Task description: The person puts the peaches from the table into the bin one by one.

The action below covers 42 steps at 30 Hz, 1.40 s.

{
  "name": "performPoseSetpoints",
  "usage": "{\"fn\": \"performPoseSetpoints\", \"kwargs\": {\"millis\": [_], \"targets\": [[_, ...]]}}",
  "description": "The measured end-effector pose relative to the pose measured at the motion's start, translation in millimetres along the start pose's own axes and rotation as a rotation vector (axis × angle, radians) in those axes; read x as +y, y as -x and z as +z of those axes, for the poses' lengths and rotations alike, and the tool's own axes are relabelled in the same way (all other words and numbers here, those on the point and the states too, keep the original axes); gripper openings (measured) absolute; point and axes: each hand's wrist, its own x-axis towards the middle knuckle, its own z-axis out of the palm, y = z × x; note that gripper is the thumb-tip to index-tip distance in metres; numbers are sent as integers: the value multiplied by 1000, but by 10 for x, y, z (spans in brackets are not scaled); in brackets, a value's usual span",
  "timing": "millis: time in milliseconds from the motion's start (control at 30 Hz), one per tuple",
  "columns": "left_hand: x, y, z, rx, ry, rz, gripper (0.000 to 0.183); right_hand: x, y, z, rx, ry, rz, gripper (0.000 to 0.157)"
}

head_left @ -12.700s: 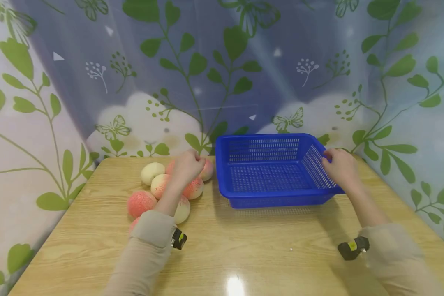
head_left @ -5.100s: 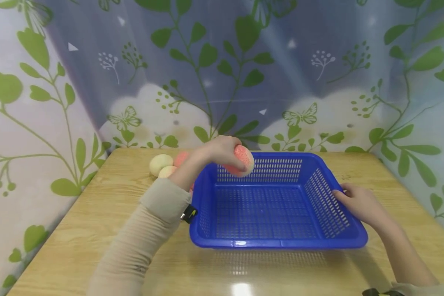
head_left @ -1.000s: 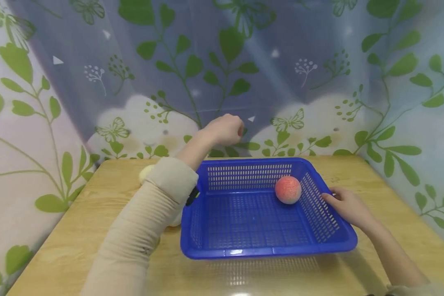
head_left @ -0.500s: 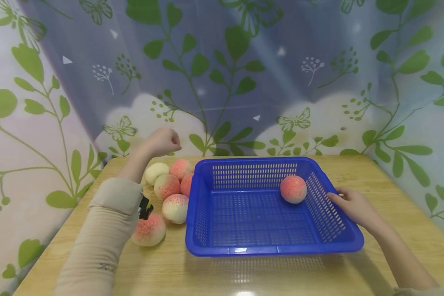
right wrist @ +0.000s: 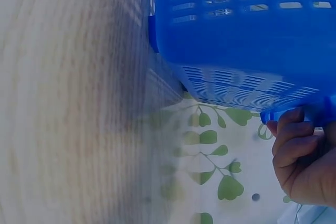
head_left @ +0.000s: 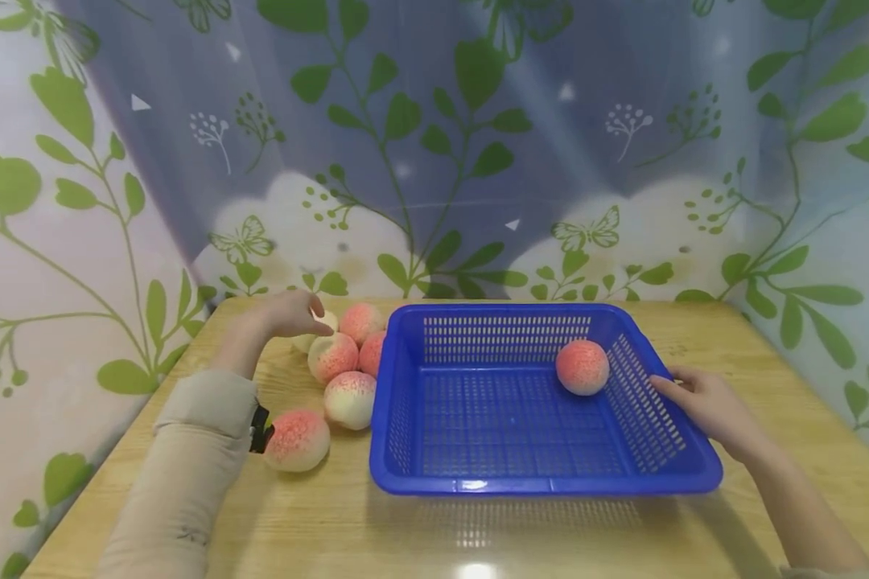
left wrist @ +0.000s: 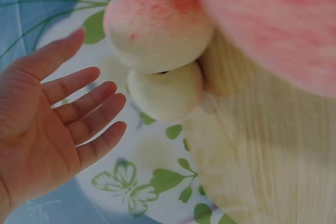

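Currently the left hand point(head_left: 286, 314), its fingers spread, hangs near a pale peach point(left wrist: 165, 95) at the far left of the wooden table point(head_left: 333, 523). Five pink-blushed peaches point(head_left: 351, 400) lie nearer or to its right, all left of the blue basket point(head_left: 507, 486). The right hand point(head_left: 710, 406) pinches the basket's right rim. Inside, at the far right, sits one pink peach point(head_left: 582, 367).

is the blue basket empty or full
Neither: one peach lies in the blue basket, toward its far right corner; its floor is otherwise bare.
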Motion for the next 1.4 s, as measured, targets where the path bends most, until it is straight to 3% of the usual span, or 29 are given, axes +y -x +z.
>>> {"fn": "performPoseSetpoints", "kwargs": {"millis": [133, 233, 400, 533, 733, 900, 1000, 1267, 1400], "targets": [[11, 12, 82, -56, 18, -8, 62, -1, 15, 11, -1, 7, 15, 58], [37, 23, 108, -43, -5, 5, 62, 3, 16, 19, 0, 1, 20, 58], [112, 57, 96, -65, -32, 66, 36, 9, 2, 21, 7, -7, 14, 57], [221, 110, 105, -119, -37, 97, 32, 13, 4, 19, 6, -16, 14, 57], [460, 201, 201, -162, -65, 162, 40, 18, 4, 20, 6, -16, 16, 58], [568, 237, 288, -190, -74, 169, 34, 18, -1, 20, 3, -21, 20, 59], [620, 243, 329, -183, -98, 160, 34, 14, 1, 15, 0, -29, 26, 59], [661, 257, 464, -86, -140, 125, 33, 10, 7, 27, 4, -38, 31, 59], [646, 247, 490, -55, -144, 155, 27, 13, 3, 28, 7, -55, 30, 60]]}}
